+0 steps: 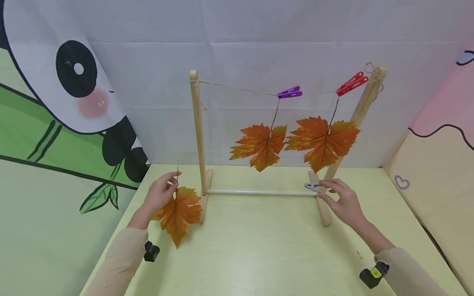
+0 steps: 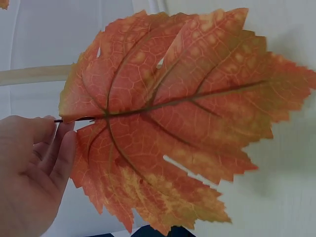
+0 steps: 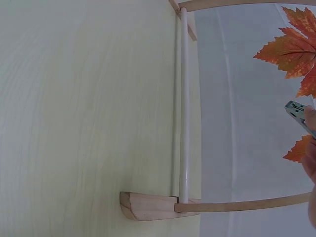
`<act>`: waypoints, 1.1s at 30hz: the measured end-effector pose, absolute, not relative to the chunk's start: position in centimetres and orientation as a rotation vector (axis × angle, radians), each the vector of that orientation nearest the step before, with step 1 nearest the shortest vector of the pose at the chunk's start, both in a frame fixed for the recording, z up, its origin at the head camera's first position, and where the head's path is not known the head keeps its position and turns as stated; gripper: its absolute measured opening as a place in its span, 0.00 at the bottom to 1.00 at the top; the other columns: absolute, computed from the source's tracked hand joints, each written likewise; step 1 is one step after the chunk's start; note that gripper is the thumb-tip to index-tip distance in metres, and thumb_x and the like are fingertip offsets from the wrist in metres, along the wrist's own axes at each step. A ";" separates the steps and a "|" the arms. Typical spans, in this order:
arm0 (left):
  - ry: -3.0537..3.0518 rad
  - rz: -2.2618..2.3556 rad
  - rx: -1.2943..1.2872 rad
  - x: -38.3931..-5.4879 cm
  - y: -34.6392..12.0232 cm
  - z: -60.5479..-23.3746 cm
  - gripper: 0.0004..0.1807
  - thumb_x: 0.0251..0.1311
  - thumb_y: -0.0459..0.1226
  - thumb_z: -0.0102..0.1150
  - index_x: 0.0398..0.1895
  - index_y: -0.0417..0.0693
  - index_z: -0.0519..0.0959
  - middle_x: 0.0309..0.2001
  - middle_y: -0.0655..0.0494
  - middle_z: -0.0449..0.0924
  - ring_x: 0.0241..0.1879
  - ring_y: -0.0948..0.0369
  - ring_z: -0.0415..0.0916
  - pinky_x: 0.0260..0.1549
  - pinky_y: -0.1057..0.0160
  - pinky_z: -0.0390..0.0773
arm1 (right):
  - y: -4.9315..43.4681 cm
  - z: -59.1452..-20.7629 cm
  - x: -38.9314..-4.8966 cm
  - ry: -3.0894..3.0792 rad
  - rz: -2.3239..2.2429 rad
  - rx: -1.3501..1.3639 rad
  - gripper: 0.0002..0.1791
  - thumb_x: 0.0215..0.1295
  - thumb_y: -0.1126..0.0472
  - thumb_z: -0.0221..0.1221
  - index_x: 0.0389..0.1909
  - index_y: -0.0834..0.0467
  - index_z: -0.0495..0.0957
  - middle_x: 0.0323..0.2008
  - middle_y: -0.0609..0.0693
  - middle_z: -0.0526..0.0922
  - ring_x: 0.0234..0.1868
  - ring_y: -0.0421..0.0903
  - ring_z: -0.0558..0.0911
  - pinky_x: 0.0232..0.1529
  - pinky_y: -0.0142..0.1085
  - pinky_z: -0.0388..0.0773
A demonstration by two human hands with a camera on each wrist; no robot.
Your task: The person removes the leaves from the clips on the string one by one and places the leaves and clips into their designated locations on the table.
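Note:
My left hand [image 1: 163,192] pinches the thin dark stem of an orange maple leaf [image 1: 180,211], which hangs below the fingers left of the stand. In the left wrist view this leaf [image 2: 163,108] spreads wide from the fingertips. Near the stand's right foot, my right hand [image 1: 342,199] pinches a grey clothespin [image 1: 312,187] between thumb and fingers. On the string [image 1: 237,87], a purple clothespin [image 1: 290,92] holds one orange leaf [image 1: 263,146] by its stem, and a red clothespin [image 1: 352,83] holds another leaf [image 1: 326,142].
The string runs between two wooden posts [image 1: 198,131], joined low down by a white rod [image 1: 259,192]. The right post stands on a wooden foot [image 1: 324,209]. A pale yellow table [image 1: 252,250] lies beneath, with a white cloth [image 1: 240,53] behind and printed panels at both sides.

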State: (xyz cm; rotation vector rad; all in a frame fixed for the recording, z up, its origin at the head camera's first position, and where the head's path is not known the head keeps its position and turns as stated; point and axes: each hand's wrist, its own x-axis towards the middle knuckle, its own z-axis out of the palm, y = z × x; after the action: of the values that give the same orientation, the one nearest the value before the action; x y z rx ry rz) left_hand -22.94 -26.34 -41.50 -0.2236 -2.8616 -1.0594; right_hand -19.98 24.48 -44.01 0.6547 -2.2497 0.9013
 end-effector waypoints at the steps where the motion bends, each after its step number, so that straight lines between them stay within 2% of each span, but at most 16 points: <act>1: -2.869 -1.069 -0.215 -22.9 -26.4 -41.7 0.21 0.62 0.27 0.48 0.59 0.42 0.67 0.39 0.43 0.73 0.31 0.53 0.71 0.27 0.68 0.74 | 24.5 -44.2 -19.9 -2.250 0.909 0.651 0.22 0.36 0.76 0.69 0.38 0.66 0.79 0.34 0.53 0.80 0.35 0.34 0.74 0.34 0.21 0.72; 7: -2.878 -1.055 -0.196 -22.8 -27.0 -42.9 0.22 0.59 0.25 0.50 0.58 0.39 0.67 0.39 0.41 0.74 0.30 0.54 0.72 0.23 0.69 0.73 | 24.6 -45.2 -19.5 -2.261 0.920 0.639 0.22 0.37 0.77 0.68 0.39 0.65 0.79 0.34 0.53 0.80 0.35 0.43 0.76 0.34 0.21 0.71; 12: -2.888 -1.087 -0.183 -22.5 -27.1 -43.4 0.23 0.58 0.23 0.50 0.58 0.37 0.66 0.41 0.40 0.74 0.32 0.53 0.74 0.26 0.67 0.75 | 24.7 -45.8 -19.2 -2.269 0.937 0.624 0.21 0.37 0.77 0.68 0.39 0.66 0.79 0.34 0.53 0.80 0.35 0.43 0.77 0.34 0.23 0.73; 17: -2.889 -1.101 -0.150 -22.4 -27.5 -43.8 0.24 0.57 0.22 0.50 0.58 0.36 0.66 0.40 0.41 0.74 0.33 0.52 0.74 0.28 0.67 0.76 | 24.9 -46.5 -18.9 -2.289 0.952 0.596 0.21 0.38 0.76 0.68 0.39 0.66 0.79 0.34 0.52 0.80 0.36 0.36 0.75 0.34 0.21 0.72; 22: -2.911 -1.108 -0.155 -22.4 -28.0 -44.4 0.23 0.56 0.22 0.50 0.58 0.34 0.67 0.40 0.41 0.75 0.31 0.53 0.73 0.24 0.69 0.74 | 25.1 -47.4 -18.5 -2.299 0.986 0.568 0.21 0.38 0.76 0.68 0.39 0.66 0.80 0.35 0.52 0.80 0.36 0.34 0.75 0.36 0.18 0.70; 26: -2.947 -1.105 -0.152 -22.3 -28.3 -45.0 0.23 0.57 0.21 0.49 0.57 0.34 0.67 0.39 0.41 0.75 0.30 0.55 0.72 0.22 0.68 0.72 | 25.3 -48.1 -18.3 -2.292 0.981 0.584 0.22 0.38 0.77 0.67 0.40 0.67 0.79 0.36 0.53 0.79 0.37 0.32 0.74 0.35 0.20 0.72; 30: -2.974 -1.109 -0.133 -22.1 -28.4 -45.7 0.22 0.57 0.21 0.48 0.57 0.33 0.67 0.40 0.39 0.74 0.29 0.56 0.71 0.22 0.67 0.71 | 25.5 -48.6 -17.9 -2.281 0.976 0.598 0.22 0.37 0.78 0.67 0.40 0.67 0.79 0.36 0.54 0.79 0.36 0.34 0.75 0.34 0.23 0.73; 33: -2.985 -1.108 -0.128 -22.1 -28.6 -46.3 0.22 0.56 0.21 0.48 0.56 0.33 0.68 0.40 0.37 0.74 0.29 0.56 0.71 0.22 0.67 0.71 | 25.6 -49.1 -17.7 -2.284 0.990 0.583 0.22 0.37 0.78 0.67 0.40 0.67 0.79 0.36 0.54 0.80 0.36 0.37 0.76 0.34 0.20 0.72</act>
State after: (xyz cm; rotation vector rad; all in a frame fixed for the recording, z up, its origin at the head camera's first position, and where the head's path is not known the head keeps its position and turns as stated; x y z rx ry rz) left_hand -22.07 -28.63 -46.33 -0.1285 -2.9850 -1.1076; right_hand -17.73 25.58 -49.13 0.5829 -2.2843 0.9903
